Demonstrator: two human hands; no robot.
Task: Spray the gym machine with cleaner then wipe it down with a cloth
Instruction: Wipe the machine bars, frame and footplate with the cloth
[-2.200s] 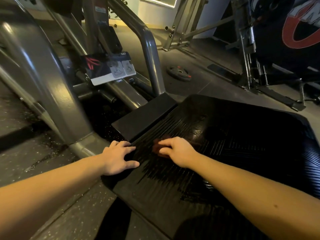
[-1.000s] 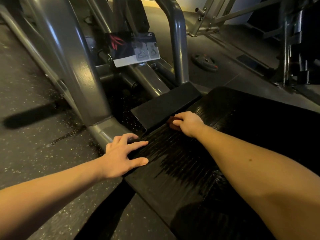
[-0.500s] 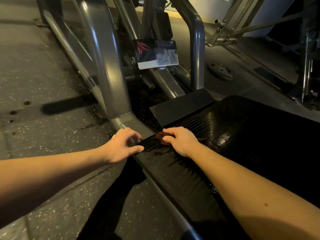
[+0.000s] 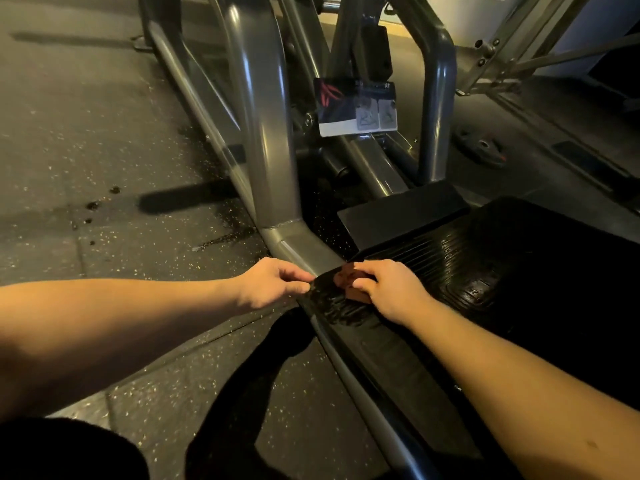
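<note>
The gym machine's black ribbed footplate [image 4: 485,271] fills the right half of the view and shines wet near its left corner. My right hand [image 4: 391,289] presses a small reddish-brown cloth [image 4: 348,284] onto that corner, fingers curled over it. My left hand [image 4: 273,284] sits just left of the cloth, fingers curled at the plate's left edge, thumb on the rim. The grey steel frame [image 4: 263,133] rises right behind both hands. No spray bottle is in view.
A label card [image 4: 356,105] hangs on the frame. A flat black pad [image 4: 401,213] adjoins the footplate. A weight plate [image 4: 481,148] lies on the speckled rubber floor [image 4: 86,150], which has wet spots [image 4: 100,206]. Another machine's bars [image 4: 519,64] stand at back right.
My right hand has dragged the cloth from the plate's far edge back to its left corner. My left hand went from flat on the plate to curled at its edge. The view shifted right.
</note>
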